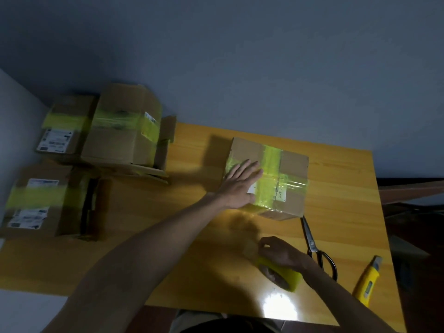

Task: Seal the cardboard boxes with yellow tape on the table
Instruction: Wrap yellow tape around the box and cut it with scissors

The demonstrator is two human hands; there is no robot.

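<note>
A cardboard box (292,164) crossed by yellow tape strips stands near the middle of the wooden table (348,188). My left hand (240,183) lies flat on the box's top at its left side, fingers straight. Nearer to me, my right hand (281,253) grips a roll of yellow tape (283,275) that rests on the table, with the thumb and fingers pinching at the roll's upper edge. A blurred length of tape seems to run from the roll toward the box's near side.
Black-handled scissors (314,246) lie right of the roll, and a yellow utility knife (366,280) lies near the table's right edge. Several taped cardboard boxes (120,131) sit stacked at the left, some (36,203) off the table's side. A bright glare spot marks the near edge.
</note>
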